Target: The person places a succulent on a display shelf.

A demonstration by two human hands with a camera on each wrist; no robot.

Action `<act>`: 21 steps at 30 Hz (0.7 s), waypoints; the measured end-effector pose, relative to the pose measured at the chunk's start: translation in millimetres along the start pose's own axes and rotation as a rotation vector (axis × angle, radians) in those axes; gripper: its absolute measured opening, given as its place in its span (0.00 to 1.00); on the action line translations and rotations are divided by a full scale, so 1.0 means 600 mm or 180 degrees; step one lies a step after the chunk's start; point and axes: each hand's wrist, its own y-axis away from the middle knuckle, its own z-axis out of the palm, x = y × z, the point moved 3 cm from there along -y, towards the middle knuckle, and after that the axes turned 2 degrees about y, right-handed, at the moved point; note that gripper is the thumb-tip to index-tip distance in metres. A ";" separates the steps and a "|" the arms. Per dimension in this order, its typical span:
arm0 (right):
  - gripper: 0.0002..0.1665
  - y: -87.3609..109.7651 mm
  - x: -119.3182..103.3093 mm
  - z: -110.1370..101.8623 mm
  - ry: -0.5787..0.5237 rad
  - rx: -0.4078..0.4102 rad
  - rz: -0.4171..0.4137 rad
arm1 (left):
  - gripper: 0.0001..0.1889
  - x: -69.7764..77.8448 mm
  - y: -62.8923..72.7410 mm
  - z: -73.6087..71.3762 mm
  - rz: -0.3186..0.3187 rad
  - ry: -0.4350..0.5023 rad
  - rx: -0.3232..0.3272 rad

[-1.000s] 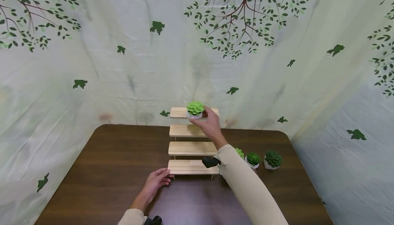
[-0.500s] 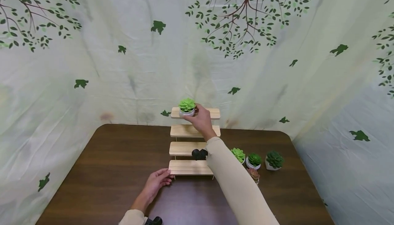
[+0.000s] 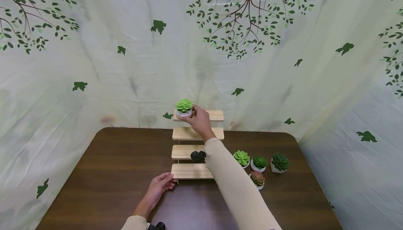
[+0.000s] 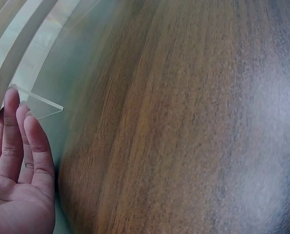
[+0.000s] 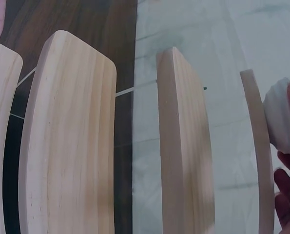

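Note:
In the head view my right hand [image 3: 200,121] grips a small white pot with a bright green succulent [image 3: 184,106] at the left end of the top tier. The right wrist view shows the white pot [image 5: 283,119] against the top board [image 5: 260,146], with fingertips around it. A wooden four-tier display stand [image 3: 192,171] rises in front of me. My left hand [image 3: 157,188] holds the front left corner of its lowest board. In the left wrist view the fingers [image 4: 12,131] lie at that board's edge beside a clear support [image 4: 42,100]; the thumb is hard to make out.
Right of the stand on the brown table [image 3: 126,160] are a light green succulent [image 3: 241,158], a mid-green one [image 3: 259,162], a reddish one [image 3: 257,178] and a dark green one [image 3: 279,162]. A leaf-printed cloth [image 3: 132,65] hangs behind the table.
My right hand has moved left along the top tier with the potted succulent. The arm's shift uncovers the reddish succulent and more of the light green one. The left hand stays at the corner.

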 end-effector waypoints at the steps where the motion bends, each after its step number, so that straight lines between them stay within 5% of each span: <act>1: 0.38 -0.001 -0.001 0.002 0.0023 -0.0007 -0.0002 | 0.18 0.000 0.000 0.000 -0.0005 0.0002 0.0006; 15: 0.37 -0.006 -0.016 0.023 0.0066 -0.0079 -0.0075 | 0.18 0.004 0.003 -0.005 0.0027 -0.0039 -0.0050; 21: 0.48 -0.009 -0.008 0.018 -0.0019 -0.0115 -0.0023 | 0.18 0.003 0.003 -0.002 0.0017 -0.0011 -0.0060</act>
